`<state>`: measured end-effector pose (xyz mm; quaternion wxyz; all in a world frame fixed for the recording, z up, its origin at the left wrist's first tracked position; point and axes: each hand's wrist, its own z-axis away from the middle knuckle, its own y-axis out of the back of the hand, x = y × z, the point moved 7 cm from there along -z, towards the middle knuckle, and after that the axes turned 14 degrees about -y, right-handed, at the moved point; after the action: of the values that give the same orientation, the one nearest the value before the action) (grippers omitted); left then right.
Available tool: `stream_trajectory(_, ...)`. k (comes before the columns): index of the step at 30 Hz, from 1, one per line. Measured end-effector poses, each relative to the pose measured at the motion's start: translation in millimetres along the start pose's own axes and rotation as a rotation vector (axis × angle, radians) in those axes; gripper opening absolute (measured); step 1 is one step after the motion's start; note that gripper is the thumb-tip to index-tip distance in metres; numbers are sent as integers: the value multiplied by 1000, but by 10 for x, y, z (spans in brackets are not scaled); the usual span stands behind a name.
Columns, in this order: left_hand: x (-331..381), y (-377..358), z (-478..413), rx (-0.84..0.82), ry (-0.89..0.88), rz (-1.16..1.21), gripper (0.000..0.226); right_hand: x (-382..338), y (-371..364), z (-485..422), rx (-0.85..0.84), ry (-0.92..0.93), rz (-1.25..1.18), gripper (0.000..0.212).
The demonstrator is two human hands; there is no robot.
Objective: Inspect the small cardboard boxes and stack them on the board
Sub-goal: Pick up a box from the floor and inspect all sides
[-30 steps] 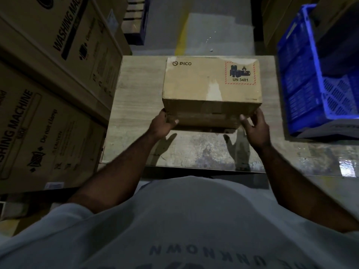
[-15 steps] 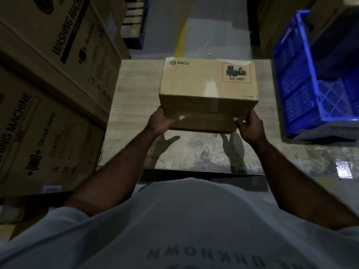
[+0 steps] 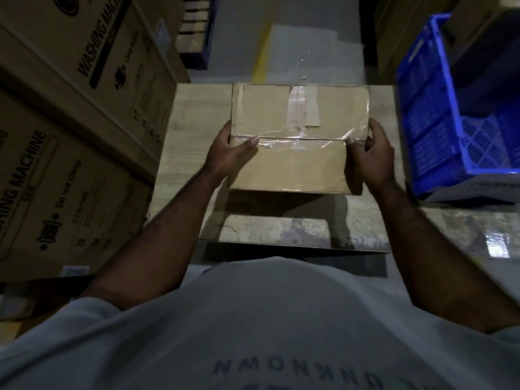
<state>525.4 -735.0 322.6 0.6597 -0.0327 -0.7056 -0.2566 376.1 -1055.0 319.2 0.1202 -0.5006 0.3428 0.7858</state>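
Note:
A small brown cardboard box (image 3: 281, 119) is held up over the wooden board (image 3: 194, 114), its taped flap seam facing me with clear tape along and across it. My left hand (image 3: 229, 156) grips the box's left edge, thumb lying on the seam. My right hand (image 3: 370, 154) grips the right edge, thumb on the face and fingers curled round the side. The box's shadow falls on the board below it.
Large washing machine cartons (image 3: 70, 130) stand stacked close on the left. A blue plastic crate (image 3: 439, 114) sits at the right on a white box. Beyond the board lie grey floor with a yellow line (image 3: 260, 60) and a pallet (image 3: 197, 29).
The box has been turned toward me: the printed PICO face that showed earlier is gone and the taped seam face now shows. Both hands shifted up onto its side edges.

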Motion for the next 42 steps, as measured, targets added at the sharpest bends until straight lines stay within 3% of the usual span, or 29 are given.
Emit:
stream_trajectory(5, -237, -83, 4, -37, 68, -75, 67, 105, -101, -62, -60, -13, 100, 71)
stream_trajectory(8, -391, -138, 45, -63, 116, -130, 80, 203, -184, -83, -67, -52, 144, 62)
stream_trajectory(12, -487, -145, 33, -91, 120, -104, 74, 289, -233, -41, -70, -55, 204, 44)
stream_trajectory(22, -557, -47, 163, -60, 144, -203, 99, 354, -256, 50, -108, -13, 197, 48)
stream_trajectory(27, -726, 36, 655, -63, 172, 37, 90, 645, -108, 328, -76, -149, -79, 66)
stream_trajectory(29, -869, 32, 848, -130, 228, 9, 93, 889, -60, 490, -55, -204, -140, 80)
stream_trajectory(31, -945, -47, 984, -210, 282, 4, 86, 1124, -82, 650, -96, -224, -132, 89)
stream_trajectory(34, -954, -190, 1036, -266, 313, -23, 61, 1307, -182, 779, -191, -203, -65, 86)
stream_trajectory(36, -921, -231, 1011, -263, 306, -66, 61, 1314, -233, 792, -222, -205, -21, 89)
stream_trajectory(42, -824, -238, 929, -294, 270, -124, 62, 1132, -214, 779, -230, -201, 40, 41)
